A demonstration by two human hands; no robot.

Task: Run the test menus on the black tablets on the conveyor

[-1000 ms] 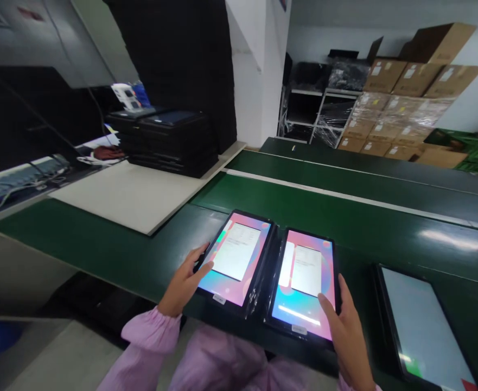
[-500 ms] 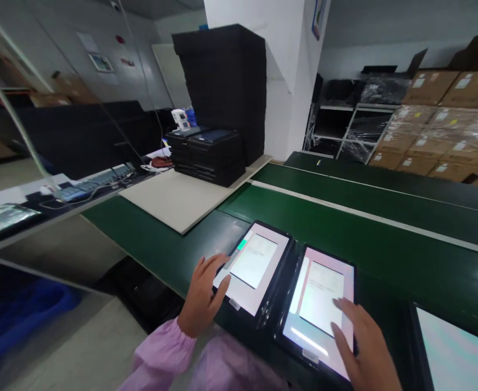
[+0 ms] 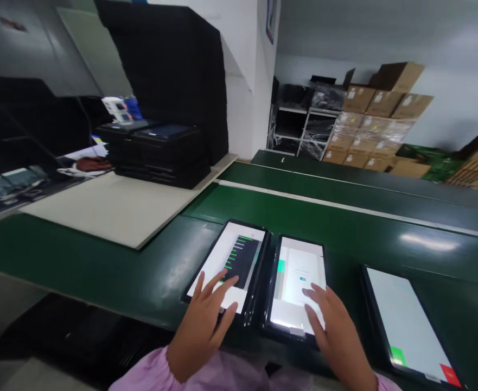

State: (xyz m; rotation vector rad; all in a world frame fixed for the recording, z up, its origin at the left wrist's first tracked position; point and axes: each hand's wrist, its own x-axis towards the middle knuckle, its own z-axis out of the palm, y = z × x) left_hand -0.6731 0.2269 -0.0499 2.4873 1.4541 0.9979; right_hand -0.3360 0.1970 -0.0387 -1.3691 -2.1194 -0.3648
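My left hand (image 3: 206, 320) lies with fingers spread over the lower part of a lit tablet (image 3: 218, 247), whose screen shows a dark panel with green bars. Beside it, my right hand (image 3: 334, 326) reaches over a second lit tablet (image 3: 299, 260), fingers apart near the middle of its pale screen. Whether the fingertips touch the glass I cannot tell. Further right, a third tablet (image 3: 405, 315) lies alone, its pale screen marked by a green block and a red block at the bottom corners. Neither hand grasps anything.
The tablets lie on a green bench (image 3: 161, 271). A pale board (image 3: 96, 206) at the left bears a stack of black devices (image 3: 161, 157) before a tall black stack (image 3: 173, 70). Cardboard boxes (image 3: 369, 125) and a shelf (image 3: 291, 119) stand behind.
The view has swung right, bringing the third tablet further in. Both screens under my hands show different content; the left one now has a dark panel. The third screen now shows green and red blocks.
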